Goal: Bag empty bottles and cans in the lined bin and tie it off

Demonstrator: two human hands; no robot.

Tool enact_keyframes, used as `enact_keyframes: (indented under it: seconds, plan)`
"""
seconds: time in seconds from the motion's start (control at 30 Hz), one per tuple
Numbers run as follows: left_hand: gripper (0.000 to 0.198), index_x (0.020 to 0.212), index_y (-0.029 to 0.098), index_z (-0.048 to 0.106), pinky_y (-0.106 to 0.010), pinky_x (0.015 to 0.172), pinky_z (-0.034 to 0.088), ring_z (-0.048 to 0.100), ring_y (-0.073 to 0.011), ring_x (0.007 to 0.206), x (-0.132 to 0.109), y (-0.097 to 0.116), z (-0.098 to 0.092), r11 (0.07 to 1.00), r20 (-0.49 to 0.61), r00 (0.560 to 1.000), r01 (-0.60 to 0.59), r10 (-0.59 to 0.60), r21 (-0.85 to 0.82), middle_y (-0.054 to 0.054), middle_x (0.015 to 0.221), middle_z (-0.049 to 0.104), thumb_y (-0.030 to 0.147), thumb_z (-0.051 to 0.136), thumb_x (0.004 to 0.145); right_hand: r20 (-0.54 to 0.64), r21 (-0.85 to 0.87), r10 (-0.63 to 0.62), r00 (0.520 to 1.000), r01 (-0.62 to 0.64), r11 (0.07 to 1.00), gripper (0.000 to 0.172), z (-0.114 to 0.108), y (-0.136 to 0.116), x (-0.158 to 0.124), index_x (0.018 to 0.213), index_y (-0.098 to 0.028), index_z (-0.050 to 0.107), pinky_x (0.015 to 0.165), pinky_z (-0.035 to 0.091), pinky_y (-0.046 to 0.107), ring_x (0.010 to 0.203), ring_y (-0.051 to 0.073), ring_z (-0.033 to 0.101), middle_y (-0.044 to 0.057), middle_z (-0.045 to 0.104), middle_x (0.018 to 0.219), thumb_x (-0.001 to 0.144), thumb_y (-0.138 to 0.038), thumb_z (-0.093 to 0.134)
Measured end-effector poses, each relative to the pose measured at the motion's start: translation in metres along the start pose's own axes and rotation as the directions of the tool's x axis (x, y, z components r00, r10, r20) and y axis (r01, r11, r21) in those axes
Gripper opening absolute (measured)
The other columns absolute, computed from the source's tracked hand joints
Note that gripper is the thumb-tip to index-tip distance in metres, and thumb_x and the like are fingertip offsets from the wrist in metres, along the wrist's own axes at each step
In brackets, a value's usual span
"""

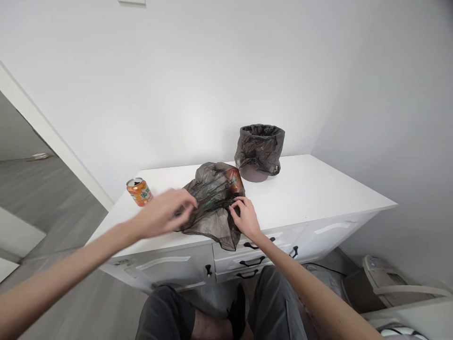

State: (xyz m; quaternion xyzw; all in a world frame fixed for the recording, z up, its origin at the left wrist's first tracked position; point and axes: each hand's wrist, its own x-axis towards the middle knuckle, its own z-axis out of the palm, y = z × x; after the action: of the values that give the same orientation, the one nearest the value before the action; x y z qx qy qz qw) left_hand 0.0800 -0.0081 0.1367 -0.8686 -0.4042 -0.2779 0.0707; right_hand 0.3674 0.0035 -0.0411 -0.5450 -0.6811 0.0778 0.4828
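Observation:
A dark, see-through plastic bag [212, 189] lies crumpled on the white cabinet top, with an orange can [234, 181] showing through its far right side. Something greenish also shows through the film, too unclear to name. My right hand [246, 217] pinches the bag's gathered plastic at its right side. Over the bag's left edge is my left hand [166, 211], slightly blurred, thumb and fingers apart with nothing between them. Just beyond it, a second orange can [140, 191] stands upright and opened.
At the back, a small trash bin [254, 174] lined with a dark bag [264, 148] stands against the wall. The white cabinet [300, 193] has drawers with black handles in front of my knees. A beige lidded bin [368, 283] is on the floor at right.

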Motion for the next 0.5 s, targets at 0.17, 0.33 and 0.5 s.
enact_keyframes:
  seconds: [0.17,0.33,0.5]
  plan:
    - [0.044,0.144,0.029,0.059,-0.042,0.112,0.052,0.065,-0.0252,0.130,-0.017,0.055,0.055,0.947,0.461,0.834,-0.210,0.304,-0.244,-0.011,0.139,0.069,0.031,0.044,0.103,-0.030,0.346,0.162,0.986,-0.142,0.928,0.029,-0.003,0.014,0.005,0.083,-0.023,0.070,0.112,0.046,0.052,0.114,0.030,0.063,0.013,0.070,0.111,0.095,-0.049,0.066]
    - [0.052,0.148,0.016,0.056,-0.063,0.120,0.040,0.052,-0.0368,0.145,0.005,0.053,0.096,0.981,0.470,0.877,-0.163,0.094,0.109,-0.021,0.153,0.057,0.016,0.042,0.098,0.015,0.676,0.324,0.946,-0.248,0.693,0.039,-0.009,0.025,0.012,0.081,-0.021,0.074,0.109,0.048,0.046,0.108,0.027,0.067,0.010,0.075,0.107,0.082,-0.060,0.079]
    - [0.061,0.154,0.020,0.052,-0.060,0.118,0.041,0.061,-0.0378,0.133,0.048,0.052,0.122,0.963,0.399,0.916,-0.138,0.036,0.231,-0.020,0.142,0.064,0.009,0.045,0.095,0.058,0.824,0.422,0.905,-0.281,0.491,0.046,-0.011,0.039,0.018,0.091,-0.018,0.076,0.107,0.050,0.042,0.105,0.024,0.070,0.008,0.079,0.103,0.078,-0.062,0.082]
